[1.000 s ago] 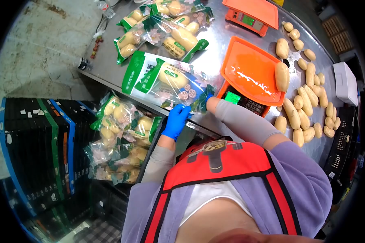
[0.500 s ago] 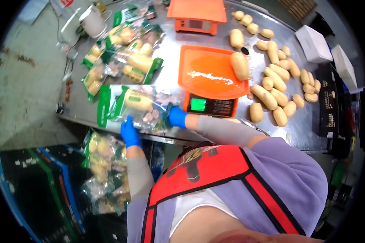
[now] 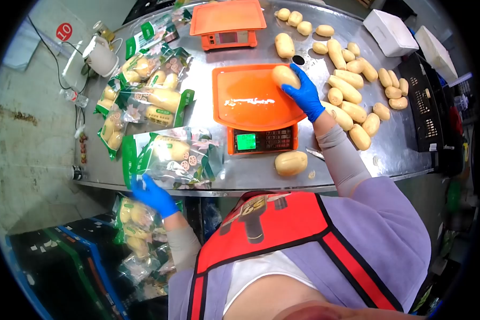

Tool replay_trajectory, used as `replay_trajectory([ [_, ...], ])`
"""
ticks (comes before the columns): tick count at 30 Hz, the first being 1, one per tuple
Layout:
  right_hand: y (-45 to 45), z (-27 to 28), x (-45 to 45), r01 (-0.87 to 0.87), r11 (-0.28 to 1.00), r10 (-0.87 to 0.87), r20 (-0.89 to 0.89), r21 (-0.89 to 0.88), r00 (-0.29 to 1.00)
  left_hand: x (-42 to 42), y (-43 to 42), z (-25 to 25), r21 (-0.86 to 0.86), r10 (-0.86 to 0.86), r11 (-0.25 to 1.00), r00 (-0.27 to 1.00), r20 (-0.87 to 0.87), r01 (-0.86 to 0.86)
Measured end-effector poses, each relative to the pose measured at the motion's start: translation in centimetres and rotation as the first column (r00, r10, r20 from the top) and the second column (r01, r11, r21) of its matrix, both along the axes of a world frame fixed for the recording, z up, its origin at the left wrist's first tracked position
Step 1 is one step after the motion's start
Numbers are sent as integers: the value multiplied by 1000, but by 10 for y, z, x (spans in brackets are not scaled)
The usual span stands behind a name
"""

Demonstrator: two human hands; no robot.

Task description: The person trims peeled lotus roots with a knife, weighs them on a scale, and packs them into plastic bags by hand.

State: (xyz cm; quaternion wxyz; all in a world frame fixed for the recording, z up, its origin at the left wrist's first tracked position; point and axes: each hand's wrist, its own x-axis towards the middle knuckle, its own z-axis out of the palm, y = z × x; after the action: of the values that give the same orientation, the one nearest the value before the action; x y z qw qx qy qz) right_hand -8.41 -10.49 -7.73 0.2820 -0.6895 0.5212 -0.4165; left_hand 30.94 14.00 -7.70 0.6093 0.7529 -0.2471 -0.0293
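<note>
My right hand (image 3: 305,93), in a blue glove, is closed round a pale lotus root (image 3: 286,77) at the right side of the orange scale tray (image 3: 240,112). My left hand (image 3: 153,195), also gloved in blue, pinches the lower left corner of a clear and green printed bag (image 3: 200,160). That bag lies flat near the table's front edge, with a lotus root (image 3: 170,149) inside. The scale's display (image 3: 246,142) glows green. Another lotus root (image 3: 291,163) lies in front of the scale.
Filled bags (image 3: 162,98) lie at the left, and more bags (image 3: 138,234) sit below the table edge. Several loose lotus roots (image 3: 346,85) spread over the right side. A second orange scale (image 3: 228,24), a white kettle (image 3: 100,56) and a white box (image 3: 391,33) stand further back.
My right hand has left the bag, moved right and up, and taken hold of the lotus root on the scale tray. The bag has shifted slightly towards me. My head view has shifted.
</note>
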Motion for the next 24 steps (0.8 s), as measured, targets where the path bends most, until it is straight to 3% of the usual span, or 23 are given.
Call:
replay_trajectory([
  [1, 9, 6, 7, -146, 974, 73, 369, 174, 927, -12, -4, 16, 7, -2, 1000, 1000, 3, 2],
  [2, 28, 31, 23, -349, 905, 90, 690, 245, 718, -31, -12, 30, -29, -143, 990, 987, -78, 141],
  [3, 39, 30, 34, -481, 843, 33, 870, 240, 492, -51, -18, 37, -76, -276, 961, 949, -151, 267],
  [5, 74, 60, 61, -653, 739, 44, 955, 167, 294, -92, -28, 38, -83, -549, 826, 829, 107, 557],
  [7, 94, 55, 81, -715, 684, 45, 969, 146, 241, -130, -39, 64, 16, -791, 600, 590, 162, 800],
  [8, 111, 71, 91, -707, 678, 17, 957, 202, 290, -142, -42, 77, 191, -812, 566, 502, 296, 802],
  [12, 139, 69, 106, -758, 636, 86, 962, 146, 258, -146, -55, 77, 266, -776, 582, 427, 464, 768],
  [13, 135, 63, 97, -772, 610, 112, 945, 180, 308, -141, -54, 78, 274, -771, 591, 433, 467, 759],
  [14, 131, 56, 86, -784, 582, 138, 923, 217, 358, -137, -51, 80, 130, -817, 544, 486, 311, 829],
  [15, 123, 52, 77, -744, 635, 304, 818, 208, 488, -132, -47, 81, -31, -849, 509, 508, 146, 860],
  [16, 123, 54, 71, -738, 646, 385, 751, 196, 536, -126, -42, 76, -21, -839, 527, 524, 143, 850],
  [17, 124, 66, 68, -731, 658, 462, 672, 179, 579, -119, -39, 65, -120, -864, 503, 492, -111, 856],
  [19, 129, 60, 63, -840, 473, 526, 680, 264, 510, -109, -33, 50, -330, -787, 501, 262, -558, 800],
  [20, 135, 56, 65, -857, 433, 550, 671, 279, 497, -111, -31, 52, -221, -797, 439, 265, -542, 871],
  [21, 142, 52, 66, -871, 393, 574, 661, 296, 483, -111, -29, 52, -221, -794, 447, 270, -545, 867],
  [23, 157, 31, 65, -863, 411, 514, 707, 293, 485, -111, -24, 52, 20, -834, 492, 478, -275, 870],
  [24, 163, 27, 65, -805, 397, 406, 702, 441, 585, -109, -18, 57, 32, -758, 592, 569, -319, 806],
])
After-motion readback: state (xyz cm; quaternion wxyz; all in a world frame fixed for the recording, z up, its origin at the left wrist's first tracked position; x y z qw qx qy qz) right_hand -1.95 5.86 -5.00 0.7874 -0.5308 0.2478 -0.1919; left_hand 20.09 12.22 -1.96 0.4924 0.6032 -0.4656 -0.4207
